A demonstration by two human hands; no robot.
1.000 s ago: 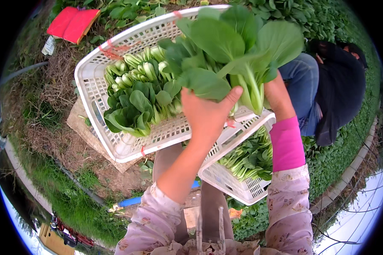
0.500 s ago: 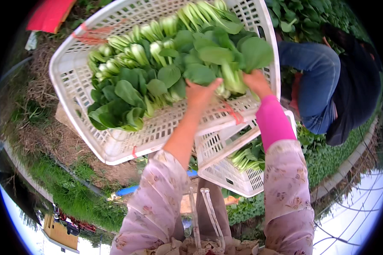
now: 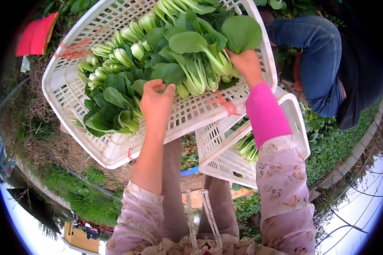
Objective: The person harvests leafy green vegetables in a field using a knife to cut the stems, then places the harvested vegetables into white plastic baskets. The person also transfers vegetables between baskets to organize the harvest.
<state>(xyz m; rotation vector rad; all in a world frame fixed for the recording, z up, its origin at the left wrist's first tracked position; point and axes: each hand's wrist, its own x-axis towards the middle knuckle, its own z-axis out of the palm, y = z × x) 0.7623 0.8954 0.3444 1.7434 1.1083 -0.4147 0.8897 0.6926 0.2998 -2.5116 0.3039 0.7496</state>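
A large white perforated plastic basket [image 3: 108,154] holds rows of green bok choy [image 3: 130,59] with pale stalks. At the basket's right end my right hand [image 3: 247,66] is closed on a bok choy [image 3: 242,34] by the base of a broad leaf; its fingertips are partly hidden. My left hand [image 3: 155,104] hangs over the near side of the basket, beside the lower leaves. Its fingers are loosely bent, with the thumb apart and nothing visible between them.
Below the basket's right end stands a second white basket [image 3: 303,131] with more bok choy [image 3: 247,148]. A person in blue jeans [image 3: 312,53] crouches at the right among leafy plants. Dry straw lies at the left, near a red object [image 3: 36,35].
My left hand has drawn left and away from the stalks. My right hand has moved slightly up and left with the bok choy. The basket sits a little further left in view.
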